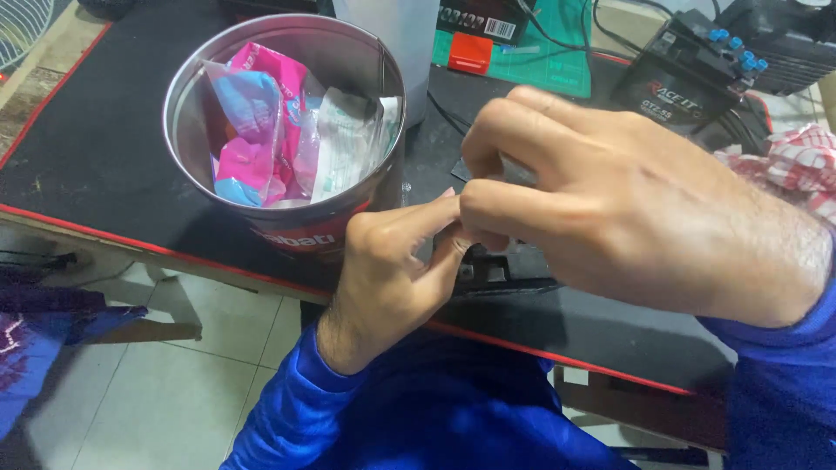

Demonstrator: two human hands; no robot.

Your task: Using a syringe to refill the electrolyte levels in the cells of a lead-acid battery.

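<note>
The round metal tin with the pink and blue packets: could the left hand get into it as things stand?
Probably yes. The tin stands open-topped just beside the left hand, with nothing between them. But its fingers are pinched together with the right hand on something small and mostly hidden, so they look occupied.

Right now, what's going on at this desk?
A person in blue sleeves has both hands together over the near edge of a black desk mat with a red border. The left hand and right hand pinch something small between their fingers; what it is cannot be told. Beside the left hand stands an open round metal tin stuffed with pink, blue and clear plastic wrappers. A black box-shaped battery sits further back.
</note>
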